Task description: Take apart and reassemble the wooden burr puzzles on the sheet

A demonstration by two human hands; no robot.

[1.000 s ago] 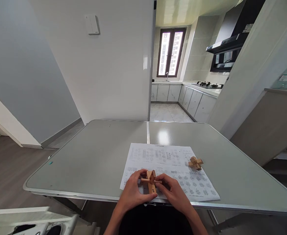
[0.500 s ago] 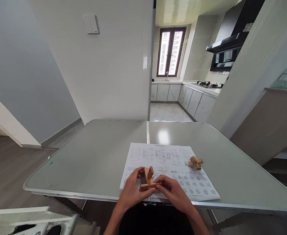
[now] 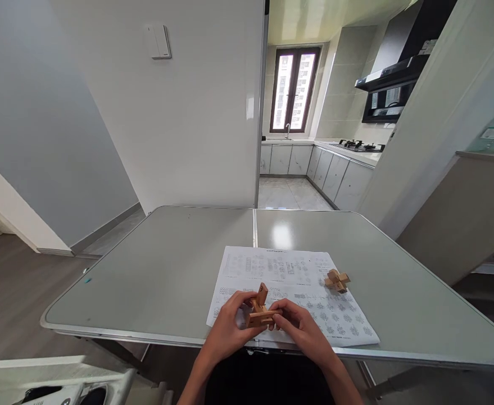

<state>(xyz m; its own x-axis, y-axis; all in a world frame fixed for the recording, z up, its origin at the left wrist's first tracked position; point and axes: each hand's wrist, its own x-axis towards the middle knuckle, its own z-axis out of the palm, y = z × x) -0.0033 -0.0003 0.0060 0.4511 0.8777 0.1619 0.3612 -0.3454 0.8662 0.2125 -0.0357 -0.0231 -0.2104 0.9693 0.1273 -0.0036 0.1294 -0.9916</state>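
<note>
Between my two hands, above the near part of a printed sheet (image 3: 267, 270), are interlocking wooden puzzle pieces (image 3: 260, 319). One bar lies crosswise toward me and another sticks up behind it. My left hand (image 3: 225, 325) is closed on the left side, its thumb below and fingers behind. My right hand (image 3: 299, 326) pinches the right end of the crosswise bar between thumb and fingers. How the pieces join is partly hidden by my fingers. To the right, a cross-shaped wooden puzzle (image 3: 336, 280) rests on the sheet's right edge.
The grey folding table (image 3: 166, 270) has a metal rim and a centre seam. A small teal scrap (image 3: 87, 280) lies near its left edge. A white wall (image 3: 196, 129) stands behind, beside a kitchen doorway. A white container (image 3: 61, 382) is at the lower left.
The wooden pieces have turned in my hands: the crosswise bar now shows more of its front face and sits slightly further right. The cross-shaped puzzle and the sheet stay put.
</note>
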